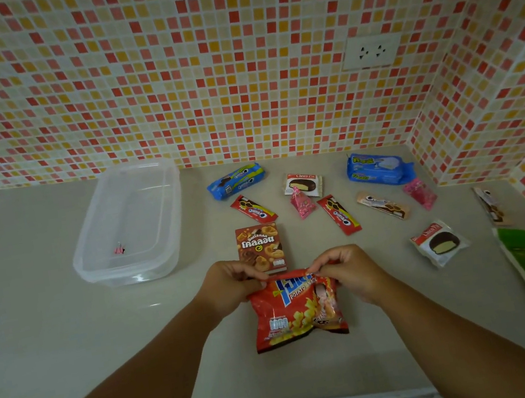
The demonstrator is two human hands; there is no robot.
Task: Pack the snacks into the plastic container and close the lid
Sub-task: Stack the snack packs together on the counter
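The first step looks to be in hand: the red potato snack bag (296, 309) is being held at its top edge, near the front of the desk (55, 349). The top left corner is pinched by the left hand (230, 287), and the top right corner by the right hand (347, 271). Both arms are stretched forward, with the fingers curled over the bag's top. The clear plastic container (129, 225) is open on the left and holds only a small pink thing. Next, the bag probably needs to be lifted and carried left into it. No lid can be picked out.
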